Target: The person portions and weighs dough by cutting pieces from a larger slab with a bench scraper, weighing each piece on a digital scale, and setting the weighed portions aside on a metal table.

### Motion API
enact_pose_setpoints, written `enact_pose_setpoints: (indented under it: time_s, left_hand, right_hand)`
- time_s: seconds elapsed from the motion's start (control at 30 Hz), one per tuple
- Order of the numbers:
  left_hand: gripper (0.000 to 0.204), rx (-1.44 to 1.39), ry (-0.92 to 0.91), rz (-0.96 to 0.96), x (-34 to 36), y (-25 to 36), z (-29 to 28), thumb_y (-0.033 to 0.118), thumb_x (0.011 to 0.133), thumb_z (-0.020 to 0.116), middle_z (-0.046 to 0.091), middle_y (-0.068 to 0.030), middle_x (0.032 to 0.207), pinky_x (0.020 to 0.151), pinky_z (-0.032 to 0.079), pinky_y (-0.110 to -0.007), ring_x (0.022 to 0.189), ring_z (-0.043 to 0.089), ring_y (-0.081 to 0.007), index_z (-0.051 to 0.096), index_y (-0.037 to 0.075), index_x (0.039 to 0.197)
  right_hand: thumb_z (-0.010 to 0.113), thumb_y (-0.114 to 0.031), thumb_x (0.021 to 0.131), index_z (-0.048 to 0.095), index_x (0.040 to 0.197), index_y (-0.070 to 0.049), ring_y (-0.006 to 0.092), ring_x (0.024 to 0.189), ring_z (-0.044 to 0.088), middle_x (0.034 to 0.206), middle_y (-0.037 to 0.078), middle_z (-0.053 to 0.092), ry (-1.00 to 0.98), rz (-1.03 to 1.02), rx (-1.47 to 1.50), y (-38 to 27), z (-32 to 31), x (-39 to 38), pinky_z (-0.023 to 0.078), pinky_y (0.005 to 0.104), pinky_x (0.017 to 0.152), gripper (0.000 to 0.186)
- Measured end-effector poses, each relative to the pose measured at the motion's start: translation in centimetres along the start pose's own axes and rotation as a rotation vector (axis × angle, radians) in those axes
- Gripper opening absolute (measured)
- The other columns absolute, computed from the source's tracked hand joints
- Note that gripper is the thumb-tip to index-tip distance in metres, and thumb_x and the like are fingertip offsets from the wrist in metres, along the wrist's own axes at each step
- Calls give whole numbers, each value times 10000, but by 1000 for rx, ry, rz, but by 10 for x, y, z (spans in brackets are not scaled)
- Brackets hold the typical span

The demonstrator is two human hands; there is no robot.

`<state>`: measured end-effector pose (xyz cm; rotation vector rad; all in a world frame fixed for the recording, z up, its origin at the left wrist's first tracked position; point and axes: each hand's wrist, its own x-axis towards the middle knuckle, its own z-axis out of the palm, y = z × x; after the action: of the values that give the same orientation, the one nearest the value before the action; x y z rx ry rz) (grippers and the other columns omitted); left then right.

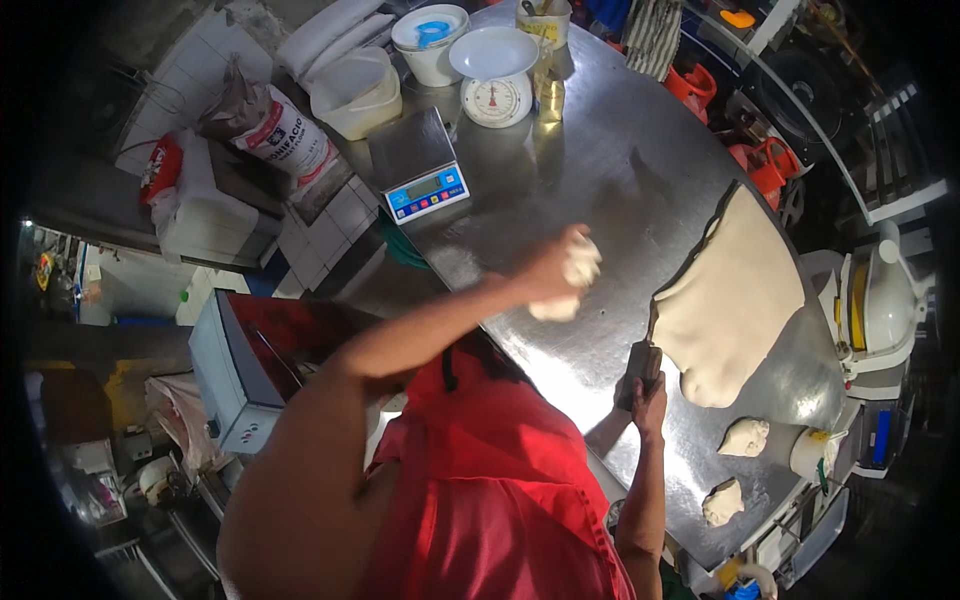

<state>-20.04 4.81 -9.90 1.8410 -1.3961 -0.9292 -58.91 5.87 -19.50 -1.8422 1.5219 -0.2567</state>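
Note:
My left hand (558, 268) is raised over the steel table (600, 180) and closed around a pale lump of dough (575, 280). My right hand (645, 395) grips the dark handle of a dough scraper (640, 362) whose blade meets the lower left edge of a big flat sheet of dough (730, 295). Two small cut pieces of dough (745, 437) (722, 502) lie on the table near its right end.
A digital scale (420, 170) and a white dial scale (495, 85) stand at the table's far end, with white tubs (355, 92) and a flour sack (280, 130) beyond. A white mixer (880, 300) sits at the right. A grey box machine (240, 370) is at the left.

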Motion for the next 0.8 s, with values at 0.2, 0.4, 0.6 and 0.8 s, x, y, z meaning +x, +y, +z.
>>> enact_pose_setpoints:
  time_s: [0.2, 0.4, 0.6, 0.8]
  left_hand:
    - [569, 105, 451, 64, 46, -97, -219, 272, 676, 913, 654, -130, 1149, 999, 546, -411, 1085, 659, -284, 744, 147, 1205]
    - [692, -76, 362, -15, 75, -194, -302, 233, 704, 881, 629, -181, 1299, 1063, 501, -395, 1220, 632, -312, 644, 73, 1334]
    - [880, -59, 352, -63, 71, -240, -306, 274, 725, 897, 615, -188, 1378, 1092, 480, -403, 1276, 602, -323, 492, 91, 1485]
    - [907, 410, 505, 21, 53, -205, -295, 328, 729, 934, 588, -185, 1405, 1124, 456, -446, 1324, 552, -345, 496, 97, 1489]
  right_hand:
    - [662, -403, 1006, 561, 1256, -7, 437, 1058, 693, 1114, 257, 711, 85, 78, 133, 3, 28, -2, 524, 483, 933, 479]
    - [665, -473, 995, 569, 1157, 14, 391, 971, 685, 1043, 220, 694, 124, -15, 23, 6, 78, -8, 527, 479, 841, 522]
    - [705, -338, 954, 675, 1111, 60, 363, 906, 714, 993, 226, 734, -77, 86, -105, 18, 102, 7, 556, 464, 800, 429]
    - [711, -321, 948, 726, 1061, 86, 379, 957, 730, 1014, 254, 753, 28, 137, -155, -28, 109, 1, 560, 462, 848, 423]
